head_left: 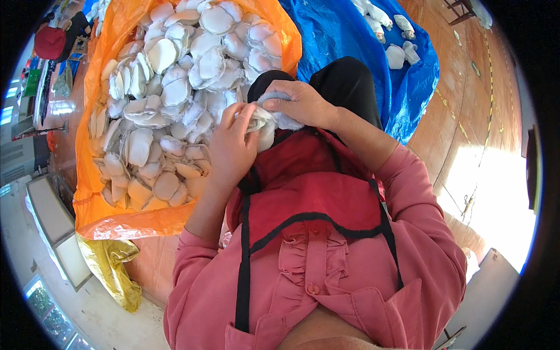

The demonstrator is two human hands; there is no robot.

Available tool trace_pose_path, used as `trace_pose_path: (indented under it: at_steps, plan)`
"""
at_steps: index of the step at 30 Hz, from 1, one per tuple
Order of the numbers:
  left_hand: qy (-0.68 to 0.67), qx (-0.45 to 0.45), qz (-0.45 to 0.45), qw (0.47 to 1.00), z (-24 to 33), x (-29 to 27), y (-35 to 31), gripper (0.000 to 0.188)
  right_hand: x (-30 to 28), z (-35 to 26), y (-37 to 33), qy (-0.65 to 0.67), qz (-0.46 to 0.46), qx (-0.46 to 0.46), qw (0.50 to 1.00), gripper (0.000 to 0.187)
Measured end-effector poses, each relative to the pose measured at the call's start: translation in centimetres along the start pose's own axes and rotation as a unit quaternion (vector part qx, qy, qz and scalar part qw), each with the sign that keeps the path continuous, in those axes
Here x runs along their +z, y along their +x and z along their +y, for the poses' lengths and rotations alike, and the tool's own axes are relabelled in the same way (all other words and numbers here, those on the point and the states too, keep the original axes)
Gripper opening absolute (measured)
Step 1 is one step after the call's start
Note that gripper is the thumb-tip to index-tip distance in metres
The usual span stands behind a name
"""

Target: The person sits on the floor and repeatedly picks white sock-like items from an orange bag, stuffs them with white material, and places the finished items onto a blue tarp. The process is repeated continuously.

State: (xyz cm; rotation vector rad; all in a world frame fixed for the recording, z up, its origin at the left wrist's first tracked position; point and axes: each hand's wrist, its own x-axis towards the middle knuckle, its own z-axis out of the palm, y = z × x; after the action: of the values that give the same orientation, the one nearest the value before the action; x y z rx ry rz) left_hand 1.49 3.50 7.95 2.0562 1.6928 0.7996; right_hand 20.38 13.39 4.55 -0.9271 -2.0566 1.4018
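Above my lap, both hands are closed on a small white and grey piece of soft fabric (265, 129). My left hand (233, 140) pinches its left edge. My right hand (302, 105) grips the upper right part, where a grey rim curls over under the thumb. My fingers partly hide the piece, so its full shape does not show. Just left of my hands lies a large heap of rounded white padded fabric pieces (175, 90), many in small stacks, on an orange plastic sheet (93, 198).
A blue plastic sheet (344, 52) spreads beyond my knees to the right, with several white bundles (395, 56) on it. A yellow plastic bag (114, 271) lies on the floor at lower left. A red seat (50, 43) stands at far left. My red apron (315, 198) covers my lap.
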Motion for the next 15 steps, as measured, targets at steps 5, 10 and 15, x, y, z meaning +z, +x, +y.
trace_pose_path:
  at_steps: [5, 10, 15]
  plan:
    - [-0.018, 0.016, -0.013, 1.000, -0.7, -0.1, 0.5, 0.036, 0.1, -0.7, -0.4, 0.011, 0.029, 0.002, 1.000, 0.017]
    - [-0.030, 0.032, -0.054, 0.998, -1.0, -0.9, 0.3, 0.027, 1.0, -1.0, -1.1, 0.075, 0.088, 0.031, 0.993, 0.016]
    - [-0.079, 0.154, -0.046, 0.984, -2.7, -0.7, -0.2, 0.019, -0.7, 1.0, 0.1, 0.264, 0.170, 0.074, 0.946, 0.017]
